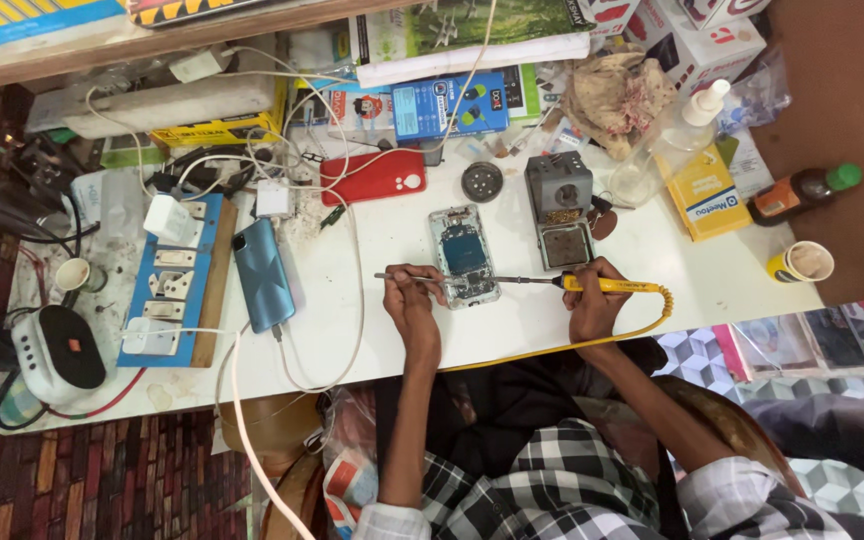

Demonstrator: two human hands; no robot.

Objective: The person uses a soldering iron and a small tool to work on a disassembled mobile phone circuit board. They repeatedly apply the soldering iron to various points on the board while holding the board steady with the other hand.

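On the white worktop [512,330] I see an opened smartphone with its back cover off [464,256], blue board and metal parts bared. My right hand [592,305] is clamped on a yellow-handled soldering iron [607,286]; my left hand [410,300] pinches thin metal tweezers [402,277]. Both tips meet at its lower edge, too small to resolve.

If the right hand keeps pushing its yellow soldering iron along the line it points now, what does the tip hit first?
Probably the opened phone: the right hand aims the soldering iron leftward at its lower edge, toward the left hand's tweezers. Depth unclear.
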